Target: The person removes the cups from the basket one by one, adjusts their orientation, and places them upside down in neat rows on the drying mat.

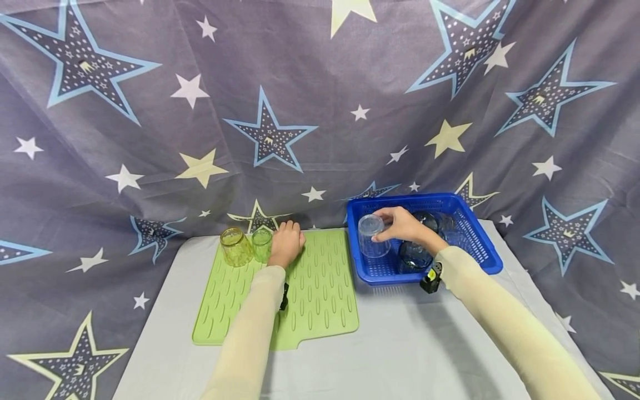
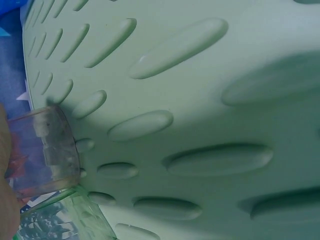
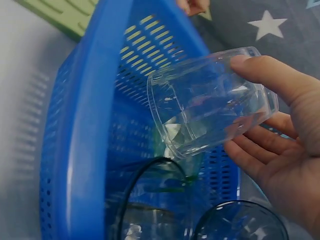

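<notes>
My right hand (image 1: 400, 225) has a clear, colourless glass (image 1: 372, 239), base up, over the left end of a blue basket (image 1: 354, 244) with dark glasses (image 1: 415, 256). The basket stands on a pale table (image 1: 390, 339), right of a green mat (image 1: 320, 289); a starry curtain (image 1: 310, 66) hangs behind. My thumb and fingers clamp the glass near its base. My left hand (image 1: 286, 241) grips a pinkish glass (image 2: 47, 155) at the mat's far side.

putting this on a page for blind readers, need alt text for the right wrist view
The right hand grips a clear cup near one end at a slotted blue basket. Dark-rimmed glasses sit in the basket, and part of a green mat shows at top left.
</notes>
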`<state>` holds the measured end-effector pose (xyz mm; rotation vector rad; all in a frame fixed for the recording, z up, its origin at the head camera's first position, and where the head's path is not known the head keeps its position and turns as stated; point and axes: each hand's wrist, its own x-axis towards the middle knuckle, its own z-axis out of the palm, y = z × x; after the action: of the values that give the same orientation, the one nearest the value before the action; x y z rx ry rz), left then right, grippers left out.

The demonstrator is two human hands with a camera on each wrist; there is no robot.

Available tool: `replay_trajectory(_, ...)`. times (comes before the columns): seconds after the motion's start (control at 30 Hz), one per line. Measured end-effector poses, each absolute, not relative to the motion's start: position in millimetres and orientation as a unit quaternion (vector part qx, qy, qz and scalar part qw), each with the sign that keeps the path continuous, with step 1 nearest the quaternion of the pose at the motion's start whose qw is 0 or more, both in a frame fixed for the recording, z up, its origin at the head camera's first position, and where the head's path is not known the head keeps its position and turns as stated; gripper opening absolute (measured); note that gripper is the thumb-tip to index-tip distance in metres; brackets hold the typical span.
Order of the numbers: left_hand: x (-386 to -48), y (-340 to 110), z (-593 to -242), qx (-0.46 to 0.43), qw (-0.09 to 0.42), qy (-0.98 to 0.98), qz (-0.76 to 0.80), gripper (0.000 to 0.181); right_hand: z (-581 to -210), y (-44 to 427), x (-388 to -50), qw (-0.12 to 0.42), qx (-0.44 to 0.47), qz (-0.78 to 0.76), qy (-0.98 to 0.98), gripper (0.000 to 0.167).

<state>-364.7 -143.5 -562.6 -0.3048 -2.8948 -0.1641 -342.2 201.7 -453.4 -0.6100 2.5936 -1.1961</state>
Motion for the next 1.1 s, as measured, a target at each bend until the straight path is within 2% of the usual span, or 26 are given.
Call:
replay_trajectory(0.43,-363,-142,-561,-0.103,0.111,-0.987,-0.055,0.021,-431,208,-333,0.071,-0.231,-0.449,0.86,0.067)
replay_trajectory(1.1,-362,-142,-561,-0.111,0.138,-0.983,-0.043,0.024,-384,199,-326,0.107,-0.253,-0.495,0.825,0.055)
